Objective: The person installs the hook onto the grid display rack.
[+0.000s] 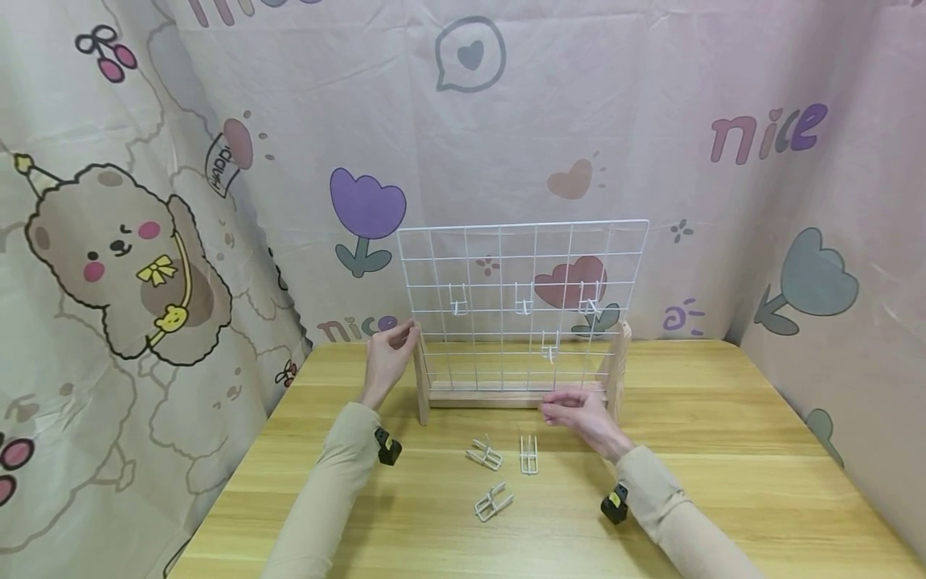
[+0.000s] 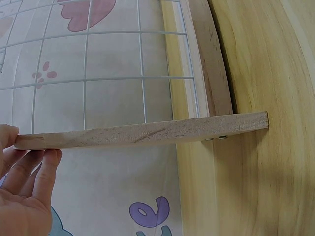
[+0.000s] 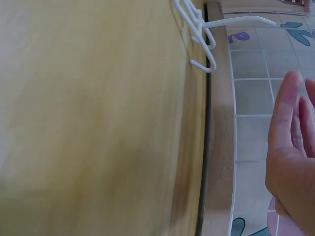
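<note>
A white wire grid rack (image 1: 499,257) stands upright in a wooden stand (image 1: 506,397). My left hand (image 1: 387,358) pinches the top end of the stand's left wooden post (image 2: 142,132), thumb on one side and fingers on the other. In front of the grid's lower right part, my right hand (image 1: 582,414) hovers with loosely bent fingers and nothing in them. Several white hooks hang on the grid, among them a left one (image 1: 459,306), a middle one (image 1: 523,306) and a lower one (image 1: 550,351).
Three loose white double-prong hooks lie on the wooden table (image 1: 694,450) in front of the stand: one at left (image 1: 485,454), one at right (image 1: 529,455) and one nearer (image 1: 493,503). A printed curtain (image 1: 289,96) hangs behind and at both sides.
</note>
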Motion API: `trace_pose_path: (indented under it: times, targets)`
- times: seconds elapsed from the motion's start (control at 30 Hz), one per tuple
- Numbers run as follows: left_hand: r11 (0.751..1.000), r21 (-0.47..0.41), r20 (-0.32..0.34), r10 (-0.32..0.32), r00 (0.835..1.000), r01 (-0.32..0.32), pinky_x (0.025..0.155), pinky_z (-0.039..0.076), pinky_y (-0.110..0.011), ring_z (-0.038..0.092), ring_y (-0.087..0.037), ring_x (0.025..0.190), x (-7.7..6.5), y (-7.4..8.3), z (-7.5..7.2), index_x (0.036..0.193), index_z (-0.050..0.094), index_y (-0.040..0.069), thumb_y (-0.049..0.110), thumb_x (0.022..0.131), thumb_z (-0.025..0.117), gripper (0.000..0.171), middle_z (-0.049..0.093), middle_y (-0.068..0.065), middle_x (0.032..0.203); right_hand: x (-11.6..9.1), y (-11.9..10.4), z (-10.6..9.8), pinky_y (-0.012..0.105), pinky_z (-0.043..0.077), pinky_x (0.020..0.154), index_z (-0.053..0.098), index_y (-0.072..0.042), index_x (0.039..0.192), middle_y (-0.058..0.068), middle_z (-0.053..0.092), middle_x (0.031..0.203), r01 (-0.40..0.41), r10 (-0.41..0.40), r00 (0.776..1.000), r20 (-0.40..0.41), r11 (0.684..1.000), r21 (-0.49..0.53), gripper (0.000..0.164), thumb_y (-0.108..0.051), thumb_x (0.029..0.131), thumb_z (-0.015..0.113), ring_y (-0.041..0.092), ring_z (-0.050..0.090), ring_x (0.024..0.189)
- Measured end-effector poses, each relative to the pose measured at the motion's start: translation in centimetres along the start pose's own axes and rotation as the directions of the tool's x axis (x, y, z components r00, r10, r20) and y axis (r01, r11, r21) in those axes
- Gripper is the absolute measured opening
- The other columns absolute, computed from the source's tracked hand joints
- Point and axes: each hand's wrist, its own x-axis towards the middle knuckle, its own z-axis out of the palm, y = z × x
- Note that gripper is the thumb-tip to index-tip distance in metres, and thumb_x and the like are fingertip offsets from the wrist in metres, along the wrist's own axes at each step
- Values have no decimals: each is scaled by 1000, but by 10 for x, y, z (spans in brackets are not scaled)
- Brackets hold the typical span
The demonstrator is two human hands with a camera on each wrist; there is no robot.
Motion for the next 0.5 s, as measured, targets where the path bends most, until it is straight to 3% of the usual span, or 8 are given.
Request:
trace_pose_path:
  times: [0.13,0.5]
  targets:
    - [1000,-9,0,1,1000,-1,95,59,-42,71,-33,113,0,0,0,128,67,2,24,98,67,38,69,-19,127,-2,3,-1,26,62,87,67,4,116,-2,77,99,-13,17,998,68,998,-58,25,-2,91,69,12,73,89]
    - [1000,-6,5,0,1000,0,96,59,-42,71,-34,114,0,1,0,129,66,2,23,98,66,38,68,-20,128,-5,7,2,32,62,83,59,15,120,15,71,114,-37,86,974,209,973,-228,37,-5,91,70,15,70,87]
